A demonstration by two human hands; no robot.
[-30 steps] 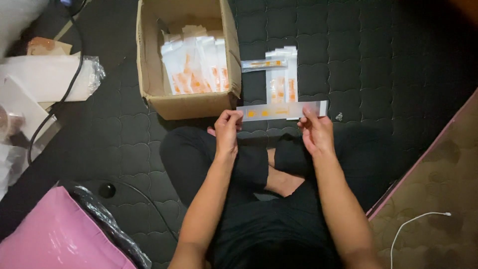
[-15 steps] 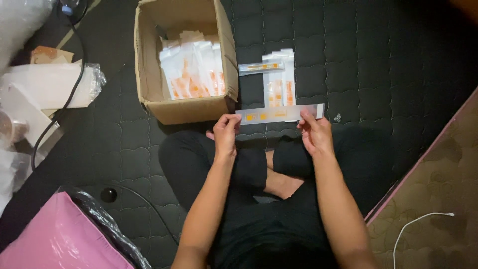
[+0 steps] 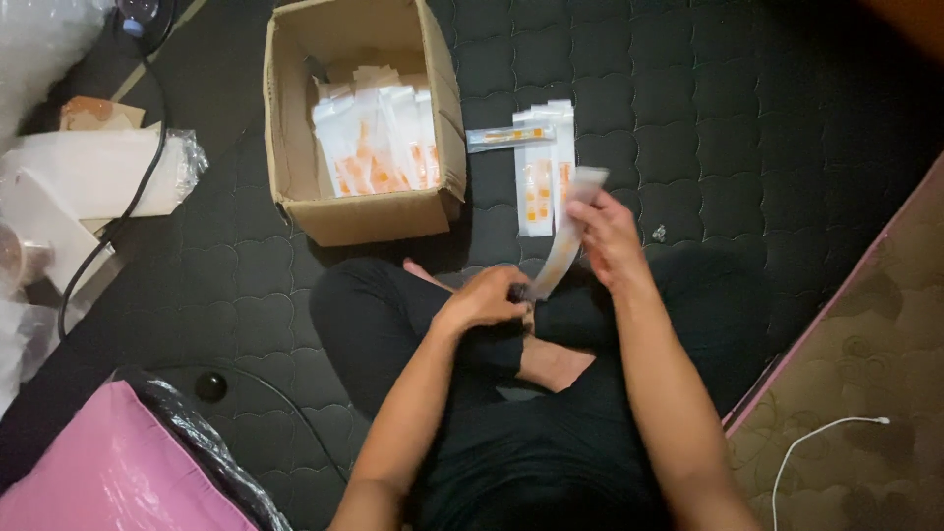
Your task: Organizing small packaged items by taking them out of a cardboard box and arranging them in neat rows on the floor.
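On a dark quilted mattress [image 3: 747,108], a cardboard box [image 3: 447,128] is sitting part-filled with packets [image 3: 379,138]; the left hand [image 3: 482,300] and right hand [image 3: 610,236] are pinching a long sachet strip [image 3: 562,251] by its ends over the lap, a small finished pile [image 3: 541,167] lying just beyond.

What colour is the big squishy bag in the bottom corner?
Pink. The bag sits at the lower left of the head view, partly under clear plastic wrap.

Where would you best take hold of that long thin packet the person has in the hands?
By its two short ends. The long packet is a flat, narrow strip, tilted, with its upper end at the right hand and its lower end at the left hand. Pinching each end from the flat sides probably keeps the floppy middle from sagging.
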